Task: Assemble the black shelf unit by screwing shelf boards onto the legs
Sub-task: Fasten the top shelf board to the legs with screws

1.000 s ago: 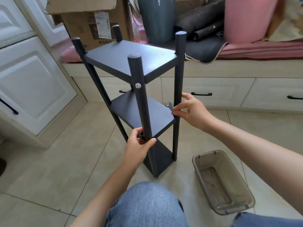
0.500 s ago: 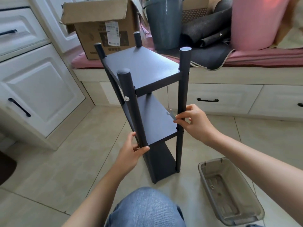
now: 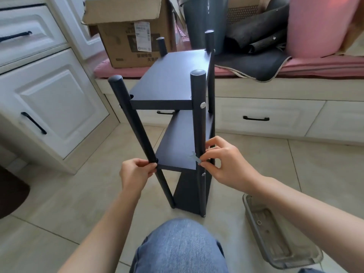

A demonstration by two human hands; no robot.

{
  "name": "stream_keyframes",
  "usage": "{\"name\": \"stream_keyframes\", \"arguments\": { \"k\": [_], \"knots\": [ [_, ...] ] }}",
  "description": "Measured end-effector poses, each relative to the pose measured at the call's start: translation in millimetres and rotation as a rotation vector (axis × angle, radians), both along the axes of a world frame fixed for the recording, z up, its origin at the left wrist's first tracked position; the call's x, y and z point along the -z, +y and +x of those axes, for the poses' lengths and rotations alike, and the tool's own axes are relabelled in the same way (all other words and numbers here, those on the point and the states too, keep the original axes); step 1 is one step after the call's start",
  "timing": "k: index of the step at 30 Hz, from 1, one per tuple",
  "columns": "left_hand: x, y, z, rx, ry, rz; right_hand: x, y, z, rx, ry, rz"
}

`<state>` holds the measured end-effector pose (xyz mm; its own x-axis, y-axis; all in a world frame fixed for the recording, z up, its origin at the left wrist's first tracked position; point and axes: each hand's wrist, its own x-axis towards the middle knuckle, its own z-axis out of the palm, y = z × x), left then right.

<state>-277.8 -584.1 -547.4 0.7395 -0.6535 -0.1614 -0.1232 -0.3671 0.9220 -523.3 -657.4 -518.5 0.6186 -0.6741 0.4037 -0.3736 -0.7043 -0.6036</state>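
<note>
Partly hidden behind the near right leg (image 3: 198,134), a small silvery wrench (image 3: 195,157) shows only its forked end, pinched in the right hand (image 3: 222,164) at the middle shelf board (image 3: 177,142). The left hand (image 3: 136,172) curls around the near left leg (image 3: 136,125) at the same board's corner. The bottom board is mostly masked by the legs, and the clear plastic tray (image 3: 279,233) at near right is cut off by a forearm; its small contents are hard to make out. The black shelf unit (image 3: 171,81) stands on the beige tiled floor (image 3: 59,194), before white cabinets (image 3: 49,95) and a pink-cushioned window bench (image 3: 315,66) holding a cardboard box (image 3: 128,36). Compared with half a second ago, the unit is turned so a short end faces the camera, and a silver screw head (image 3: 202,105) shows on the near right leg.
</note>
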Motion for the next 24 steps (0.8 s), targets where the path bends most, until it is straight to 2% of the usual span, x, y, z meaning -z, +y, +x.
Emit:
{"name": "stream_keyframes", "arguments": {
  "k": [5,12,15,18,24],
  "knots": [
    [4,-11,1,-0.060,-0.079,-0.027,-2,6,8,-0.010,-0.035,-0.004],
    [3,-29,11,-0.092,-0.086,-0.009,1,16,23,-0.063,-0.158,0.129],
    [2,-31,11,0.037,-0.095,0.038,3,19,28,-0.076,-0.172,0.202],
    [3,-34,9,0.190,-0.015,0.012,2,24,33,-0.122,-0.165,0.269],
    [9,-28,10,0.247,0.059,-0.010,1,23,35,-0.085,-0.154,0.306]
  ]
}}
